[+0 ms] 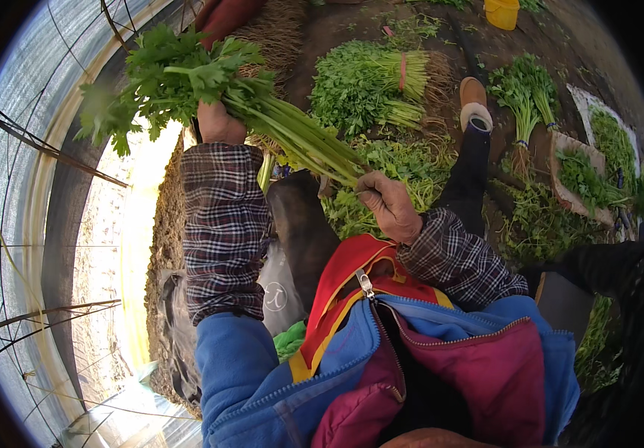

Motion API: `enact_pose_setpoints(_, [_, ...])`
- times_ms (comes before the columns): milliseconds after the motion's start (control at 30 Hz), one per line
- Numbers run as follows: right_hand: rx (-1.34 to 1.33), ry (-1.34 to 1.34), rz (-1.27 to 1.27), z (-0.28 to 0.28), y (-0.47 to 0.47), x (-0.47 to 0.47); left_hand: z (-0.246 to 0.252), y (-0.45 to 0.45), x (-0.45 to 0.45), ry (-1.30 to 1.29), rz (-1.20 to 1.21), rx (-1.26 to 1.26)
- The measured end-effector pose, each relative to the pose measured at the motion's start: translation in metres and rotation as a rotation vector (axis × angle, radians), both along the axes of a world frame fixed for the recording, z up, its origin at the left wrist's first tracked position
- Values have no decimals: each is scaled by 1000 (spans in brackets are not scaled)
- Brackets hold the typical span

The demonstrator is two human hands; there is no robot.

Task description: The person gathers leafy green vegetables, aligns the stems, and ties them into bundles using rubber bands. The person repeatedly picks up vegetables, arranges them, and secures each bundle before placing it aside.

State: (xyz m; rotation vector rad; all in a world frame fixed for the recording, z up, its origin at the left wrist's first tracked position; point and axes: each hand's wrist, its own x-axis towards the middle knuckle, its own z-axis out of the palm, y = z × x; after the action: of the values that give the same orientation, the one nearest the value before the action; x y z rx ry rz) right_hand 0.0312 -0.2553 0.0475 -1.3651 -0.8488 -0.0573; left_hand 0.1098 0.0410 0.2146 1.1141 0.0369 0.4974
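A leafy bunch of celery (294, 131) is held slantwise before me, its leaves at upper left and its stalk ends at lower right. My left hand (221, 123) grips it just below the leaves, which hide part of my fingers. At the other end, the curled fingers and thumb of my right hand (390, 206) close on the stalk ends. Below the bunch, loose celery leaves and stalks (406, 168) litter the ground. Beyond them lies a stack of celery (355, 84) with roots on, one bundle bound with a red band (402, 71).
Tied celery bundles (523, 112) lie at right, near a board (557, 154) with greens on it. A person's outstretched leg (465, 179) crosses the ground at right. A yellow bucket (501, 12) stands far off. Plastic greenhouse sheeting (25, 168) curves along the left.
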Motion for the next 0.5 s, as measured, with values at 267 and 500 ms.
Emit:
enact_pose_setpoints(267, [-174,522,-165,-54,-8,48,6,29,-21,-219,-320,-62])
enact_pose_setpoints(500, [129,260,78,9,62,58,21,1,-33,-311,-653,-98])
